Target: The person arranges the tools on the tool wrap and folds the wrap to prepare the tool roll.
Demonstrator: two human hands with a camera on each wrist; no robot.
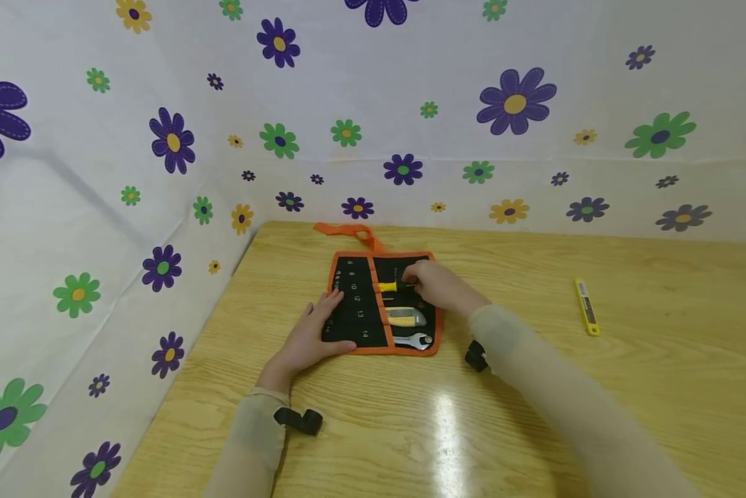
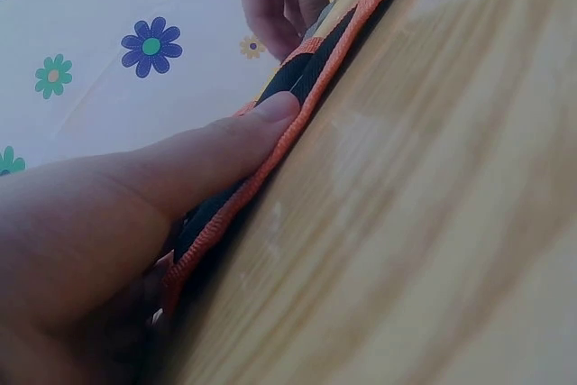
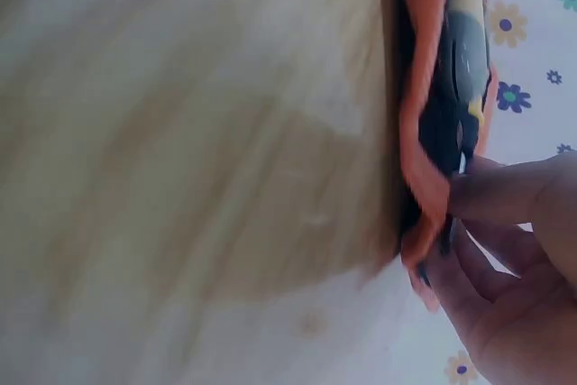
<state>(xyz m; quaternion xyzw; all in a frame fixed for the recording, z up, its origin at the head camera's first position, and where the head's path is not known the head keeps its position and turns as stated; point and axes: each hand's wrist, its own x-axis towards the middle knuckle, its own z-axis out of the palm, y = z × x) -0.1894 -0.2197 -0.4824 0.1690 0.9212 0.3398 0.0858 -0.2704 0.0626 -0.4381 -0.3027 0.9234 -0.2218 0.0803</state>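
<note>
A black tool pouch [image 1: 350,321] with orange edging lies unfolded on the wooden table, white numbers printed down its left half. My left hand [image 1: 307,337] rests on its left side, fingers spread and thumb [image 2: 275,107] pressing along the near edge. At the pouch's upper right, my right hand [image 1: 436,282] pinches the black end of a screwdriver [image 1: 386,287] with a yellow and black handle; its other end sits in a pocket. Below it, a utility knife [image 1: 406,317] and an open-end wrench [image 1: 415,341] stick out of their own pockets.
A yellow snap-off cutter [image 1: 587,308] lies on the table [image 1: 516,387] to the right. The pouch's orange strap [image 1: 348,229] trails behind it toward the flower-patterned cloth [image 1: 404,104]. Black camera mounts [image 1: 301,420] hang at both wrists.
</note>
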